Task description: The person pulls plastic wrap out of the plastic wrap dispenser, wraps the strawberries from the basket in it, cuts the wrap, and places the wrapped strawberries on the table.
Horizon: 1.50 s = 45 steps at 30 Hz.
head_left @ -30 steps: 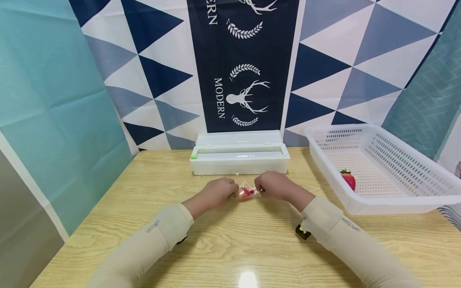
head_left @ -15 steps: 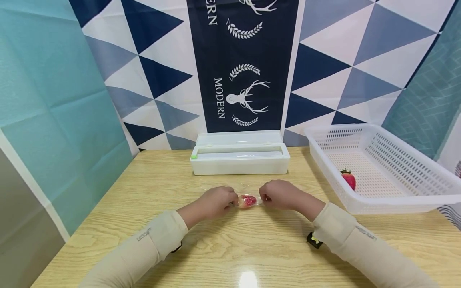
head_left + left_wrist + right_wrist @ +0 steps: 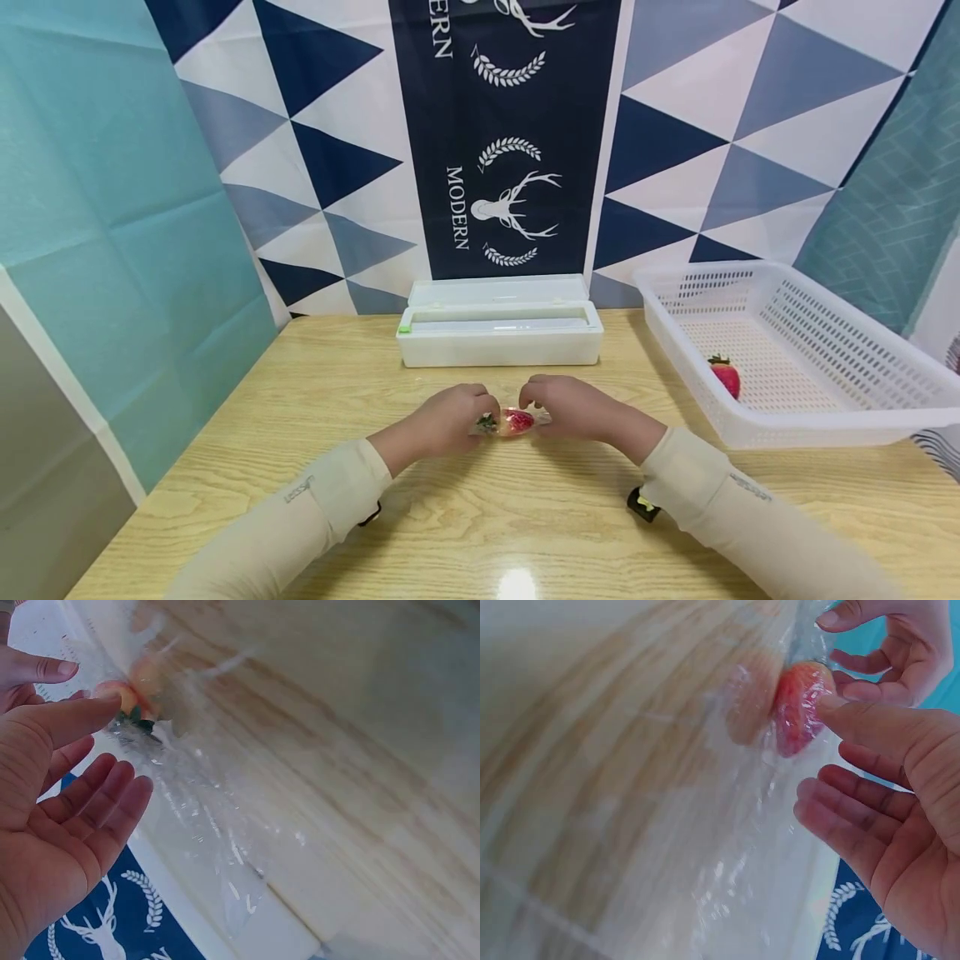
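Note:
A strawberry lies on the table between the two hands, with clear cling film around it. Its green leaves point toward my left hand, whose thumb reaches to the leafy end while the other fingers curve loosely. From the other side comes my right hand. In the right wrist view its thumb touches the wrapped berry, and the remaining fingers are loosely bent and apart from the fruit. Wrinkled film trails away from the berry in the left wrist view. Parts of the index fingers are hidden.
A white cling film dispenser box with its lid raised stands behind the hands. To the right is a white perforated basket with another strawberry inside. A patterned cloth hangs behind the wooden table.
Both hands have drawn the film and strawberry slightly nearer to me, and the film has gathered around the fruit. The fingers have since loosened, and the right hand has moved slightly left.

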Tool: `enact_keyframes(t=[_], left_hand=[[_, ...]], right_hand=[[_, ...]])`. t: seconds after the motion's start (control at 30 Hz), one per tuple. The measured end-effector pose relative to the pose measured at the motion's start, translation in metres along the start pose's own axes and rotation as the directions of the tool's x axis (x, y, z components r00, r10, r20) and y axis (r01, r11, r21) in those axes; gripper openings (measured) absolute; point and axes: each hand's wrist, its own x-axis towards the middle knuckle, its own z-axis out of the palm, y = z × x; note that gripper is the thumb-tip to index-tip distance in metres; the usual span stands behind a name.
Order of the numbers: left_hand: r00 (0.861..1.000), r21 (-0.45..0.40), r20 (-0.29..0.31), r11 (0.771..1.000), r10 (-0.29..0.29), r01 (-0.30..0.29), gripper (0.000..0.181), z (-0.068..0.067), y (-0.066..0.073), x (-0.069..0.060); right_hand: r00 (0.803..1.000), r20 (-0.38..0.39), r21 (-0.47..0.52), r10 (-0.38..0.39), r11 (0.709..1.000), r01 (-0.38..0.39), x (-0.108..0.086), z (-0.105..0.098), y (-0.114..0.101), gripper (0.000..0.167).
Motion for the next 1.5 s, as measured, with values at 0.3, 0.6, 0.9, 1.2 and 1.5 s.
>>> enact_keyframes(t=[0.3, 0.6, 0.9, 1.2, 1.5], left_hand=[[1.0, -0.12, -0.025, 0.993, 0.008, -0.011, 0.018, 0.008, -0.006, 0.003], [0.999, -0.215, -0.009, 0.976, -0.041, 0.038, 0.017, 0.006, -0.016, 0.01], [0.994, -0.276, 0.031, 0.955, -0.104, 0.108, 0.018, 0.007, -0.03, 0.017], [0.984, -0.164, 0.037, 0.971, -0.172, 0.176, 0.017, 0.009, -0.036, 0.026], [0.981, -0.077, -0.127, 0.987, -0.149, 0.14, 0.019, 0.004, -0.018, 0.028]], right_hand=[[0.999, 0.04, 0.106, -0.001, 0.994, -0.003, 0.013, 0.008, 0.002, 0.018], [1.0, 0.013, 0.17, -0.012, 0.985, 0.01, 0.017, 0.006, 0.011, 0.017], [0.999, 0.015, 0.132, 0.052, 0.99, -0.054, 0.026, 0.006, 0.018, 0.01], [0.996, -0.025, 0.007, 0.082, 0.997, -0.082, 0.039, 0.007, 0.017, 0.013], [0.994, -0.075, 0.08, 0.085, 0.994, -0.079, 0.037, 0.003, 0.01, 0.016]])
